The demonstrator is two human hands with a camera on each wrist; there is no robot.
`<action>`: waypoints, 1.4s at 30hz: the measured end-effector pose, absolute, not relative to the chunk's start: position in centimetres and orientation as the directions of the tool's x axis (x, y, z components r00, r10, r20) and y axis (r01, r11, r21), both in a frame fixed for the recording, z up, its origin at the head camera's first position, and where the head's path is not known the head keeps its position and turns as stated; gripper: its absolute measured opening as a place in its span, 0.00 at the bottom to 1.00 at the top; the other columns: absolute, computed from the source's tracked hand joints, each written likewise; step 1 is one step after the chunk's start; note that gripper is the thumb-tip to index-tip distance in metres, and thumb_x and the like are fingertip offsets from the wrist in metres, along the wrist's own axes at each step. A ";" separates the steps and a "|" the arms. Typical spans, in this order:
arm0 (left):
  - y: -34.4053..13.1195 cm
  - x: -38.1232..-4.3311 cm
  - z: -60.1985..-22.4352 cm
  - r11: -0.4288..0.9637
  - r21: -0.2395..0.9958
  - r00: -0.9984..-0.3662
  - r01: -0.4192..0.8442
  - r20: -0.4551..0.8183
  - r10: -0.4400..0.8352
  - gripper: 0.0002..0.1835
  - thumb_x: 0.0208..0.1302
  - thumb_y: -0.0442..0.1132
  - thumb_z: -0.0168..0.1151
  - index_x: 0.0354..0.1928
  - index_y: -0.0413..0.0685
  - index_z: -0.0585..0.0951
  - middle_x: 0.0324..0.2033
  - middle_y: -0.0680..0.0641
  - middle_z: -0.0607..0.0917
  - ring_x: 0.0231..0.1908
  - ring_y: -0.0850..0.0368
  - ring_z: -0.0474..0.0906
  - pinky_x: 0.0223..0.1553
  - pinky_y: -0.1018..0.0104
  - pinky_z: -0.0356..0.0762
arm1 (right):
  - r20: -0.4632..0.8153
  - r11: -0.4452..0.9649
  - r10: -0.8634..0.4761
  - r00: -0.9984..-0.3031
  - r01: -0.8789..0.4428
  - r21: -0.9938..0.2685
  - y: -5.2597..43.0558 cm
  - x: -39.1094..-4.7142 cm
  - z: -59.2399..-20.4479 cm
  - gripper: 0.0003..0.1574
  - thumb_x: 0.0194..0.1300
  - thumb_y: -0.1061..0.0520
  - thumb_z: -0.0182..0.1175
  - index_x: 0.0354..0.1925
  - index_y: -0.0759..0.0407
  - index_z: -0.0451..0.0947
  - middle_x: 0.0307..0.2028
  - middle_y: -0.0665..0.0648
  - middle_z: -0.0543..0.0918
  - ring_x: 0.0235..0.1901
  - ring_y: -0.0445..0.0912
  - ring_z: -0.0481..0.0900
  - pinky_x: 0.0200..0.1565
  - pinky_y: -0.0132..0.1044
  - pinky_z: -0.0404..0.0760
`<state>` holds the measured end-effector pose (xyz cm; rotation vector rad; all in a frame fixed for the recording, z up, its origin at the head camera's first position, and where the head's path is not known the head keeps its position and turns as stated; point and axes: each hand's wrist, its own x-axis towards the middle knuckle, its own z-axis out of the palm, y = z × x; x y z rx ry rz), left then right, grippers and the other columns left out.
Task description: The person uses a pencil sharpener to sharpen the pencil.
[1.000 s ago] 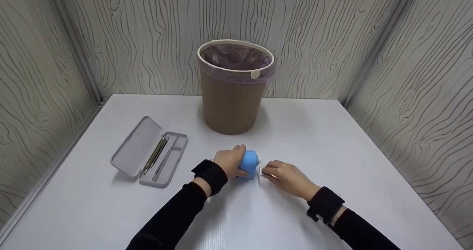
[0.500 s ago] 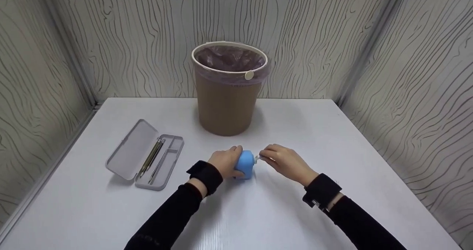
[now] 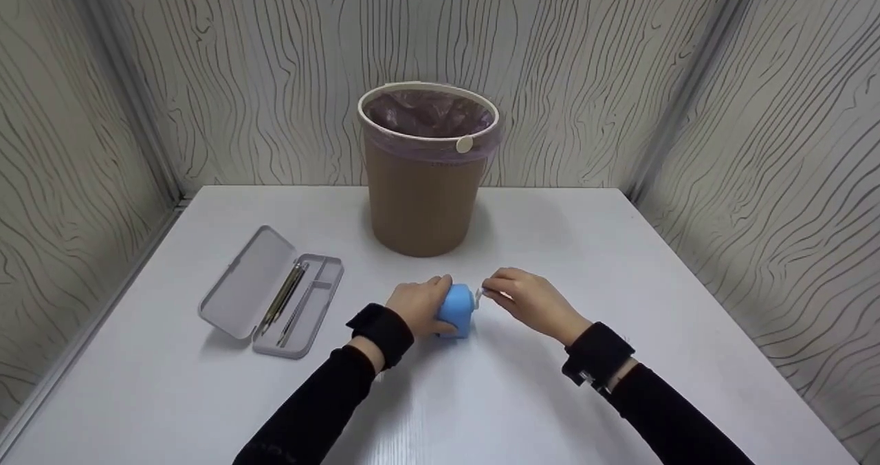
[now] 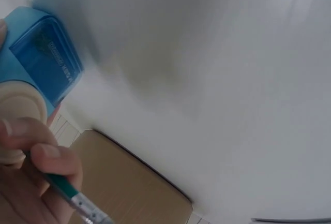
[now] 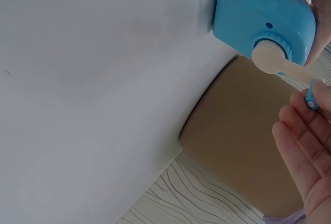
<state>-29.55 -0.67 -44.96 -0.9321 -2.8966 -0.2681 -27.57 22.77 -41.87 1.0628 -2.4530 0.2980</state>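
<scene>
A blue crank pencil sharpener (image 3: 456, 311) sits on the white table, gripped from its left side by my left hand (image 3: 418, 308). In the left wrist view its see-through blue shavings drawer (image 4: 49, 58) shows. A pencil (image 4: 62, 185), green near its silver end, runs between the fingers of that same hand and behind the sharpener's cream round part (image 4: 20, 102). My right hand (image 3: 531, 301) pinches the small blue-ended knob (image 5: 311, 101) of the cream crank (image 5: 289, 68), at the sharpener's right side. The crank arm points up and to the right in the head view.
To the left lies an open grey pencil case (image 3: 323, 320) holding several pencils (image 3: 284, 293) in its long compartment. Behind the hands stands a brown bin (image 3: 421, 203) with a purple liner. Wood-grain panels (image 3: 550, 73) enclose the table's back and sides.
The right hand has moved up and slightly left, swinging the crank from pointing down to pointing upward. The left hand keeps its grip on the sharpener. The head view has shifted a little.
</scene>
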 end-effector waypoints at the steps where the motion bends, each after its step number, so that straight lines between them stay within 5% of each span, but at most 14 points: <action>1: -0.6 -29.5 -44.9 0.800 0.133 -0.811 0.585 0.137 0.569 0.39 0.55 0.63 0.75 0.60 0.47 0.72 0.51 0.45 0.87 0.44 0.50 0.89 0.45 0.55 0.88 | 0.481 0.682 -0.634 -0.605 -0.731 -0.021 22.8 -27.6 -41.9 0.07 0.66 0.62 0.67 0.44 0.59 0.87 0.37 0.53 0.87 0.37 0.46 0.86 0.41 0.37 0.88; 14: -1.0 -29.7 -45.1 0.783 0.331 -0.833 0.527 0.017 0.553 0.39 0.59 0.54 0.76 0.67 0.50 0.68 0.60 0.44 0.82 0.57 0.47 0.85 0.63 0.52 0.82 | 0.457 0.680 -0.632 -0.626 -0.731 -0.062 22.7 -27.4 -42.2 0.09 0.66 0.63 0.68 0.44 0.61 0.87 0.38 0.54 0.88 0.38 0.47 0.87 0.42 0.37 0.88; 42: -1.0 -30.0 -44.8 0.747 0.301 -0.794 0.593 0.063 0.605 0.39 0.58 0.53 0.77 0.64 0.45 0.68 0.55 0.43 0.82 0.51 0.46 0.86 0.57 0.53 0.85 | 0.444 0.802 -0.533 -0.720 -0.598 -0.006 20.7 -29.9 -42.2 0.08 0.65 0.63 0.67 0.42 0.61 0.89 0.35 0.58 0.88 0.37 0.51 0.88 0.40 0.40 0.88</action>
